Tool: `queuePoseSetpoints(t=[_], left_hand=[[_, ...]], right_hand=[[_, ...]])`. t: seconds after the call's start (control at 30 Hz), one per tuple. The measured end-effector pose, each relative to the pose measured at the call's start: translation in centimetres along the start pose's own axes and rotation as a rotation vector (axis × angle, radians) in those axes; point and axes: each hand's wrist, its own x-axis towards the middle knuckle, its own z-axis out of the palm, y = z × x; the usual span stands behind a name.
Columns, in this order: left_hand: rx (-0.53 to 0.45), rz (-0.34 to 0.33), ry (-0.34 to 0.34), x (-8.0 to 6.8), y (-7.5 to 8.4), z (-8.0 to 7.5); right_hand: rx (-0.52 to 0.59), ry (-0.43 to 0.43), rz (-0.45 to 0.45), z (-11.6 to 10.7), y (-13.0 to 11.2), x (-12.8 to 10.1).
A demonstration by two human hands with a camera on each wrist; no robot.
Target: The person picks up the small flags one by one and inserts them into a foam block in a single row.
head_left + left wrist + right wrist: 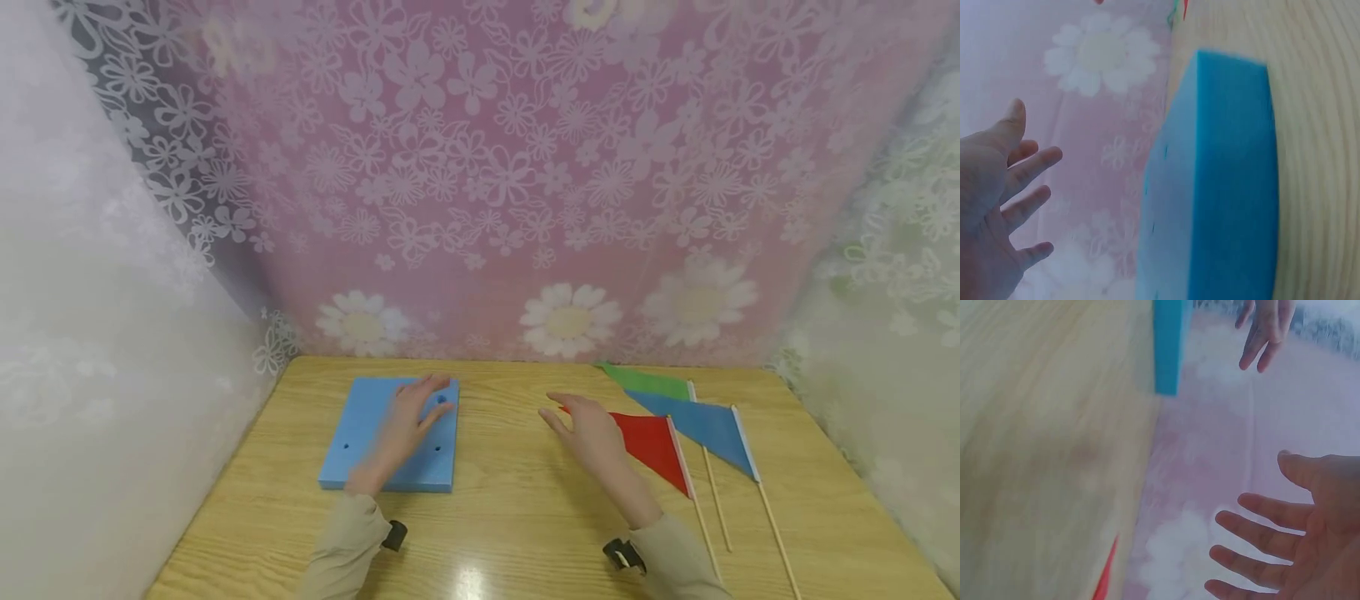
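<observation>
A blue foam block (360, 433) with small holes lies flat on the wooden table (510, 517) at the left. My left hand (408, 417) is spread open over its right half, blurred; I cannot tell whether it touches. In the left wrist view the left hand (1004, 206) holds nothing, and the foam block (1222, 181) is beside it. My right hand (588, 429) is open above the table, partly covering the tip of a red pennant flag (656, 450). The right wrist view shows the right hand (1285, 544) empty, the foam block (1169, 344) and the red flag's tip (1105, 581).
A blue flag (701, 425) and a green flag (648, 382) on thin wooden sticks lie to the right of the red one. Floral pink fabric (487, 183) hangs behind the table, with pale curtains at both sides.
</observation>
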Motion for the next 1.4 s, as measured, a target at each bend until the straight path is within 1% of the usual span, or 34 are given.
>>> queuePoseSetpoints(t=[0.13,0.27,0.43,0.5,0.6,0.67,0.83,0.93,1.0,1.1,1.27,1.4], left_hand=[[0.057,-0.012,0.036,-1.2,-2.5,-2.7],[0.126,-0.028,0.046,-2.8,-5.3,-4.7],[0.135,-0.064,0.017,-5.0,-8.1,-6.4],[0.143,-0.079,0.003,-5.7,-8.9,-6.9],[0.190,-0.109,-0.033,-6.8,-9.8,-7.6],[0.230,-0.127,-0.072,-7.4,-10.2,-7.8],[0.303,-0.169,-0.189,-8.6,-10.8,-7.9],[0.315,-0.184,-0.263,-8.9,-11.0,-8.0],[0.300,-0.195,-0.300,-9.0,-11.0,-7.9],[0.275,-0.198,-0.310,-9.0,-11.0,-8.0],[0.267,-0.179,-0.315,-8.7,-10.6,-7.9],[0.261,-0.168,-0.326,-8.5,-10.4,-7.5]], right_hand=[[-0.022,-0.016,-0.120,1.3,-2.7,0.9],[-0.026,-0.063,-0.246,3.3,-5.0,1.5],[0.001,-0.165,-0.312,5.3,-7.5,1.6],[0.001,-0.203,-0.335,5.9,-8.2,1.6],[-0.040,-0.259,-0.357,6.9,-8.9,1.7],[-0.065,-0.293,-0.364,7.5,-9.2,1.8],[-0.079,-0.379,-0.381,7.9,-9.5,1.4],[-0.095,-0.420,-0.393,8.0,-9.4,1.1],[-0.097,-0.440,-0.392,8.0,-9.2,1.0],[-0.099,-0.456,-0.390,8.0,-9.0,1.0],[-0.110,-0.473,-0.391,8.1,-8.6,1.1],[-0.090,-0.472,-0.394,8.2,-7.9,1.2]])
